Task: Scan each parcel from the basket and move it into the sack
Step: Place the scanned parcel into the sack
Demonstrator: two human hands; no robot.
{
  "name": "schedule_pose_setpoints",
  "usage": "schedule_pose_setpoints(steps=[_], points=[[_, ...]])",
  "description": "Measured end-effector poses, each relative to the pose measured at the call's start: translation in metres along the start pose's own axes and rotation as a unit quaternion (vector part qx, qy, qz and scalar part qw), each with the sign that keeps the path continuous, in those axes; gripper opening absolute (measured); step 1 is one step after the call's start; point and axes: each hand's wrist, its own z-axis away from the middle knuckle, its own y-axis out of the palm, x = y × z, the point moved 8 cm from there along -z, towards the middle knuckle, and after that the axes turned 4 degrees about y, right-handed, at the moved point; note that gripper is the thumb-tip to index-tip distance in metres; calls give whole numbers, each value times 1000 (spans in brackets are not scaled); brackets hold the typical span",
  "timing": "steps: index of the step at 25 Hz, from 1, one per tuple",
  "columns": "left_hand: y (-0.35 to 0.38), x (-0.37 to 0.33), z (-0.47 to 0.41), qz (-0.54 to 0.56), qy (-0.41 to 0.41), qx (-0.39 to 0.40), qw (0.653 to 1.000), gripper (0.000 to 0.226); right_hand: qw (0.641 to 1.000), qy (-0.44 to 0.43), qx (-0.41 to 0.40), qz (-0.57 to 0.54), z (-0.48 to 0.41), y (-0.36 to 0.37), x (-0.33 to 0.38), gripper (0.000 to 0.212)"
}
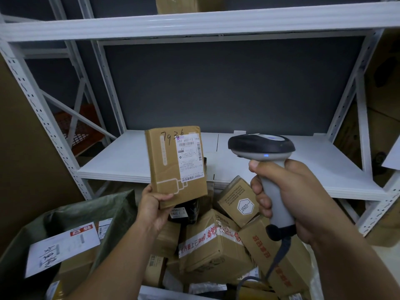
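Observation:
My left hand [152,204] grips the lower corner of a small brown parcel [166,169], held upright above the pile with its white shipping label [190,156] facing me; "7936" is handwritten on top. My right hand [290,195] grips the handle of a grey and black barcode scanner [262,146], a blue light lit on its neck, its head level with the parcel and to its right. Below lie several cardboard parcels [216,250] heaped in the basket, whose rim is mostly hidden. The green sack [112,213] stands open at lower left with parcels inside.
A white metal shelving unit [249,163] stands directly behind the pile, its lower shelf at hand height. A white envelope [62,247] lies on top in the sack. The scanner's cable [279,256] hangs down over the boxes. An orange crate [75,128] sits behind the left upright.

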Motion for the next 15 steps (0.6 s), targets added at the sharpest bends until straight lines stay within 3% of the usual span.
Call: schedule_pose_setpoints(steps=[10,15], points=[[-9,-13,-1,-10,25,-9,1000,89,1000,-17,19,-6,-2,2,2,25],[-14,-21,2,-15,33,-5,999,79,1000,-3,22,-19,-23,13,-14,20]])
